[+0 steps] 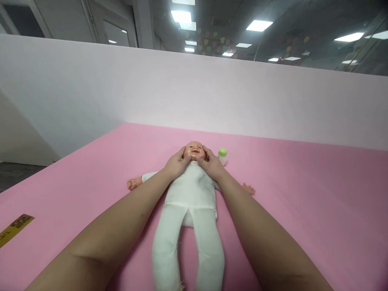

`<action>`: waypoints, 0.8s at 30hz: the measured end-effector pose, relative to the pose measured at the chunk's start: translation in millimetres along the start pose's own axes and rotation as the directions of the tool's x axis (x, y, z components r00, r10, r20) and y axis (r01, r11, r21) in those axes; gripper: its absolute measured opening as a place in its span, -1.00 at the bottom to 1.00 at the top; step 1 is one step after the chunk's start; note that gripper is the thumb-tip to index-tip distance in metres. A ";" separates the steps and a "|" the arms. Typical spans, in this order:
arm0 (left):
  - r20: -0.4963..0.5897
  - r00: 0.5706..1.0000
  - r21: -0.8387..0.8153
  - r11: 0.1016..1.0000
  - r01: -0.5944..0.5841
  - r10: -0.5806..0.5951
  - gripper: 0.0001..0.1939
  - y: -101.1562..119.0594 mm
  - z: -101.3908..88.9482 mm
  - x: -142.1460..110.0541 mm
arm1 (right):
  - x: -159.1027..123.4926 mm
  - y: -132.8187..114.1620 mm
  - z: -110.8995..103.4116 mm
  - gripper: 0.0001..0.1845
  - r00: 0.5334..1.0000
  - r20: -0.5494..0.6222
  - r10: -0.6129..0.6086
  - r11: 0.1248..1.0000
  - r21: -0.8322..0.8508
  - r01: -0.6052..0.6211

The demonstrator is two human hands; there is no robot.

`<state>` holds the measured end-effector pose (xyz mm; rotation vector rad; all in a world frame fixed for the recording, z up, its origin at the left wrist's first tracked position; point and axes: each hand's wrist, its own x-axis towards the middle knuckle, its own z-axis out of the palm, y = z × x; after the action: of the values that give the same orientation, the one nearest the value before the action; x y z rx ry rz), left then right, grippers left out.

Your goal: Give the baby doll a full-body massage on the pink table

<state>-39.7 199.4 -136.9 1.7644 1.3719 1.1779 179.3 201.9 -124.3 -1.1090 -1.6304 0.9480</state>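
A baby doll (190, 188) with a white cloth body lies on its back, its head away from me and its legs toward me. My left hand (177, 163) cups one side of the doll's head, thumb by its chin. On the other side my right hand (212, 162) cups the head the same way, its thumb also near the chin. Fingers of both hands are partly hidden behind the head. The doll's arms stretch out sideways, partly covered by my forearms. Just beyond my right hand is a small bottle (222, 156) with a green cap.
The doll rests on a pink surface (291, 194). A white wall panel (212, 95) rises along its far side. At the left edge lies a yellow printed strip (13, 231). Behind the panel are a door and dark glass reflecting ceiling lights.
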 end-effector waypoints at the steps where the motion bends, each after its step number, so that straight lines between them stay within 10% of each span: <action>1: 0.009 1.000 0.036 0.999 -0.002 0.001 -0.05 4.2 -1.0 -2.1 | -2.1 -1.7 1.5 0.01 1.000 -0.010 -0.007 1.000 -0.017 0.007; 18: -0.045 0.999 -0.031 0.999 -0.031 0.030 -0.19 -15.4 6.6 6.6 | 5.0 5.1 -8.7 -0.10 0.999 0.041 0.007 1.000 0.010 -0.008; 24: -0.075 0.997 -0.166 0.986 -0.019 0.006 -0.28 -24.4 9.4 13.4 | 8.3 6.7 -9.7 -0.23 0.987 0.141 0.080 0.945 0.304 -0.120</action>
<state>-40.5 219.7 -158.2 1.6291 1.2662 1.3361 188.7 212.7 -125.6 -0.9344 -1.4693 1.3171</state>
